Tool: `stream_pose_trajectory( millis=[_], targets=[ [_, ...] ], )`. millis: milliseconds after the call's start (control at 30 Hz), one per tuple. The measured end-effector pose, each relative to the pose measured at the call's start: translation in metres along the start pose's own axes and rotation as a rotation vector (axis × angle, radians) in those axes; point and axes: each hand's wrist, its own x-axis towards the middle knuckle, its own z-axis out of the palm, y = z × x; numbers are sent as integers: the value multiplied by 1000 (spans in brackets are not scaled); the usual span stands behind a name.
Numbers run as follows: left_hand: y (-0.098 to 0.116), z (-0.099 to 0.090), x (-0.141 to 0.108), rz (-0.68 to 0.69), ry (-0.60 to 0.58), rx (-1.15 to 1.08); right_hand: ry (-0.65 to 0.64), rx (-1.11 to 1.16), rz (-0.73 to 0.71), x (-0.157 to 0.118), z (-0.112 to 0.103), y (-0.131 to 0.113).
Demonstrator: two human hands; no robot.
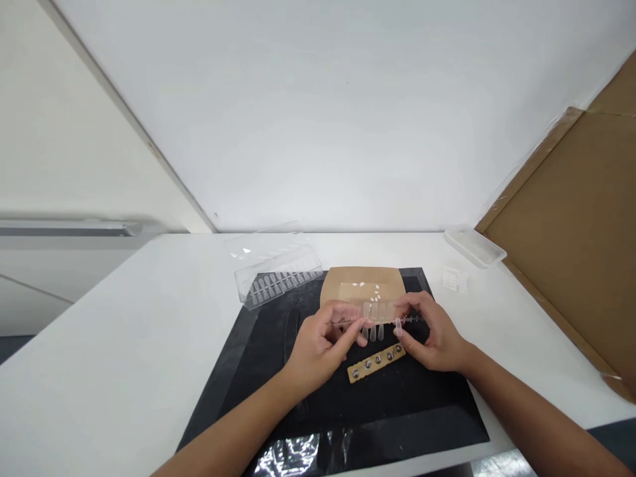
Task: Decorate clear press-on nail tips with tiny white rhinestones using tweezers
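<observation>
A clear strip of false nail tips [373, 331] stretches between my two hands, its tips pointing both up and down from a thin middle rail. My left hand [328, 338] pinches the strip's left part between thumb and fingers. On the right, my right hand [430, 334] has one nail tip [398, 327] between thumb and forefinger, at the rail; whether it is still joined to the strip I cannot tell. Just below lies a wooden nail stand [376, 362] with several round metal studs. Behind the hands, a tan tray [342, 283] carries several small white oval pieces [375, 296].
A black mat [397, 417] covers the middle of the white table [124, 344]. At back left stands a clear box [278, 275] of more nail tips beside its clear lid [263, 242]. A white tray [474, 245] and small white sheet [454, 279] lie back right, near cardboard [571, 218].
</observation>
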Motion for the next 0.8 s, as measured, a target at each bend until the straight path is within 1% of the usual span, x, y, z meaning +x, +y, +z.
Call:
stream_pose_trajectory(
  millis=[200,433,633,700,800],
  targets=[
    [4,0,1,80,-9,48,14,-131,-91,8,-2,-7],
    [9,-1,2,155,-24,99,0,-101,-115,9,-6,-12],
    [10,0,2,128,-35,78,59,23,-91,6,1,-9],
    [9,0,1,106,-41,52,71,43,-110,5,3,-8],
    [8,1,1,60,-38,-5,98,15,-155,4,5,-6]
  ],
)
